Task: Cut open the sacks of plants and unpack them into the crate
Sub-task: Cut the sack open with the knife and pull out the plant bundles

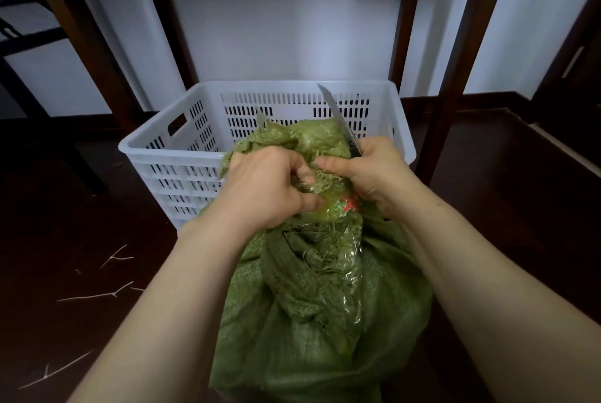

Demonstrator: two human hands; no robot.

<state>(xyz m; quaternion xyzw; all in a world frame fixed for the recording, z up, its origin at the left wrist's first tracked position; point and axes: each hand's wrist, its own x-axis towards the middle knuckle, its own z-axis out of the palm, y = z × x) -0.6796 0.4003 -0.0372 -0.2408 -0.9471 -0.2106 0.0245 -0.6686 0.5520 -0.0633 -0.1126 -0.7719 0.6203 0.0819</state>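
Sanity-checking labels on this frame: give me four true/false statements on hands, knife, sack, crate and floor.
1. The right hand holds a knife, blade pointing up. True.
2. The white crate stands behind the green sack. True.
3. The left hand lies flat and open on the sack. False: its fingers are curled, gripping the sack's top.
4. Twigs lie on the floor to the right of the sack. False: they lie to its left.
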